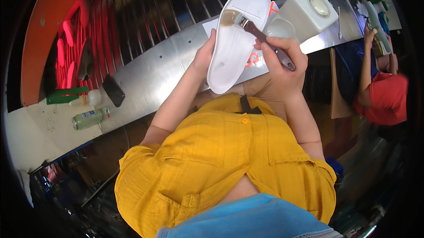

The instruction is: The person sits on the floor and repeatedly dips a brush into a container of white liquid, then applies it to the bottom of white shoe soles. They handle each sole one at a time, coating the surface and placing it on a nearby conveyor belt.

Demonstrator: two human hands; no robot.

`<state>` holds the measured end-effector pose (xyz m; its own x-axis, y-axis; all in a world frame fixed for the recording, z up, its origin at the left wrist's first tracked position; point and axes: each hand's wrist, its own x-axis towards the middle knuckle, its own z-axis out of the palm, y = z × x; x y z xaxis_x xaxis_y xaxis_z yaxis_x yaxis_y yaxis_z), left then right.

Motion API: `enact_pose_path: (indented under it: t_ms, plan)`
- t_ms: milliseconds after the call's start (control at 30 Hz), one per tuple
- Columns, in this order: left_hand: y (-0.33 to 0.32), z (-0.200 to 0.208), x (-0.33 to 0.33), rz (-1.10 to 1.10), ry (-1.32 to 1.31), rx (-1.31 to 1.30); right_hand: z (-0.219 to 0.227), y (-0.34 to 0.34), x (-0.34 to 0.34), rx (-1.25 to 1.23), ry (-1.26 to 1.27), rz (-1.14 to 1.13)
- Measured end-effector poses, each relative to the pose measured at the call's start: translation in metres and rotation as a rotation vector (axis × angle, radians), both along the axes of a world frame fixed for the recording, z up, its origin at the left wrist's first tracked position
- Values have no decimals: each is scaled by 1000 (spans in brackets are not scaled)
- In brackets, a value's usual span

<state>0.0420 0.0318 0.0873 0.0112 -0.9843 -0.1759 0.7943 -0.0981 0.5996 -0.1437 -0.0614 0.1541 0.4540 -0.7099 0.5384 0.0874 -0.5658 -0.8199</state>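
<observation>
"Where do we see the sole (232, 54)?"

"At upper centre: white, tilted, its length running away from us and slightly right, above the near side of the metal bench (172, 57)."

"And the left hand (204, 57)?"

"Its forearm slants up and inward from the lower left. The hand is clamped on the sole's left edge; we cannot see most of its fingers, hidden behind the sole."

"How do we find the right hand (288, 61)?"

"Its forearm rises from the lower right, leaning inward. Thumb and fingers close around the dark handle of a brush (255, 31), which slopes up to the left. Its pale bristles (229, 18) touch the sole's face toward the far end."

"What else do we notice?"

"A white container (300, 12) just beyond the right hand, and a sheet (258, 69) beneath the sole."
</observation>
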Motion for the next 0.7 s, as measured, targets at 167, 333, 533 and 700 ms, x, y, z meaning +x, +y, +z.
enact_pose_path:
  t_ms: [167, 333, 533, 700]
  plan:
    - [9, -5, 0, -93, -77, -106, 0, -18, 4, 129, -209, -2]
    - [15, -3, -4, -78, -176, -31, 1, -29, -4, 220, -259, -30]
    - [12, 6, -5, -65, -90, -65, 8, -37, -9, -79, 0, 61]
    - [-2, 12, 9, 109, -30, 37, 12, -17, -5, -250, 238, 471]
